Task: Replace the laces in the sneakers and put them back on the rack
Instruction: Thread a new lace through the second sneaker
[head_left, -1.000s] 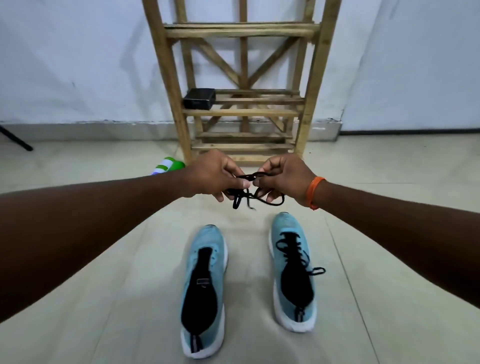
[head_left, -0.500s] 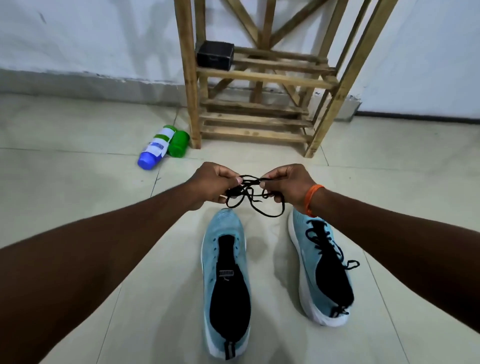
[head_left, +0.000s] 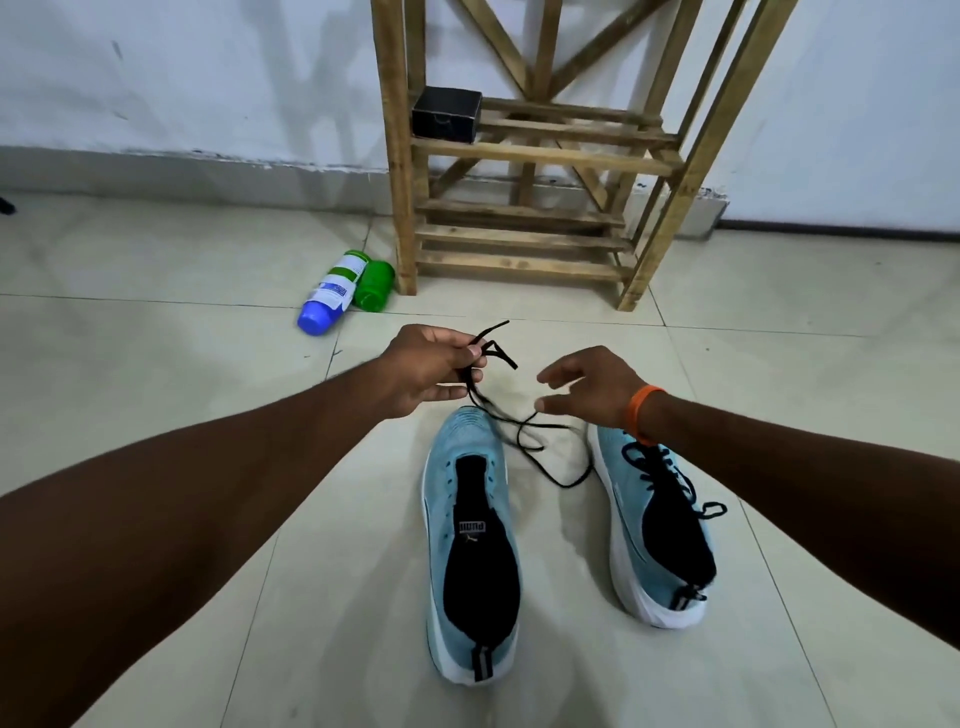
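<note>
Two light-blue sneakers lie on the tiled floor, toes toward the rack. The left sneaker (head_left: 470, 540) has no lace in it. The right sneaker (head_left: 660, 530) carries a black lace. My left hand (head_left: 428, 369) pinches a loose black lace (head_left: 519, 436) near its ends; the rest hangs down in loops over the left sneaker's toe and the floor between the shoes. My right hand (head_left: 592, 387), with an orange band at the wrist, hovers open beside the lace, fingers spread, holding nothing. The wooden rack (head_left: 524, 156) stands against the wall behind.
A small black box (head_left: 447, 113) sits on the rack's middle shelf at the left. A white bottle with a blue cap (head_left: 330, 299) and a green container (head_left: 374, 286) lie on the floor beside the rack's left leg.
My right hand has let go of the loose lace and opened. The lace now hangs longer from my left hand. The camera has tilted down and moved closer to the shoes.
</note>
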